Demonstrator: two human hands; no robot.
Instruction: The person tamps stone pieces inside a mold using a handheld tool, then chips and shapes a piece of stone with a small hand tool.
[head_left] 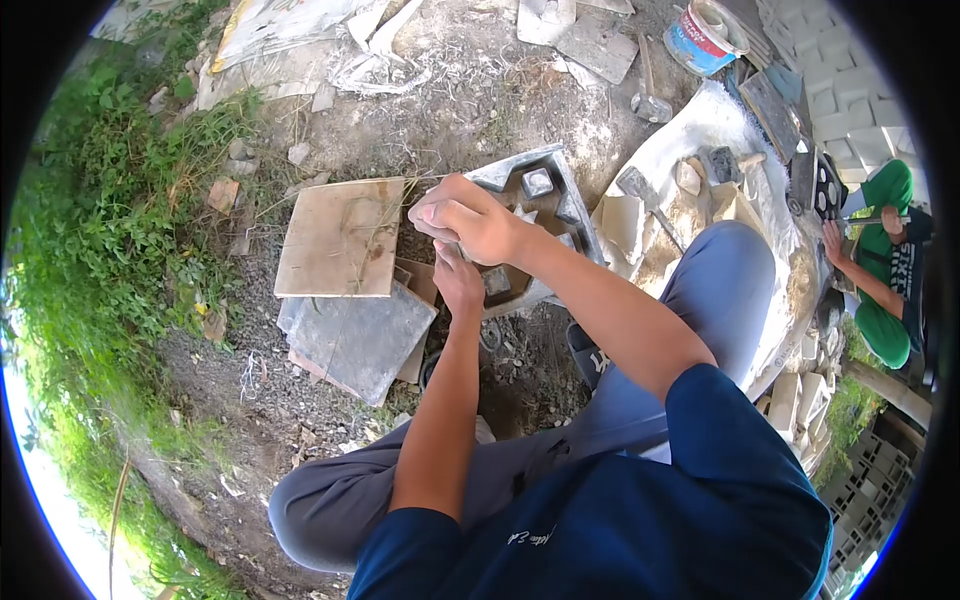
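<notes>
- Here's the grey-rimmed, angular mould tray with square raised blocks (578,200), lying on the ground in front of the person, brown inside, partly behind the right arm.
- Over its left edge comes the right hand (475,222), fingers curled in; can't tell whether they clamp anything.
- Right below it, the left hand (458,280), fingers bent up towards the right; its grip is hidden, no telling what it holds.
- Just left, a tan square board (335,245) overlaps a dark grey square slab (360,335).
- Over to the right, a white sheet (690,130) carries pale lumps; beyond, a co-worker in green and black (880,260).
</notes>
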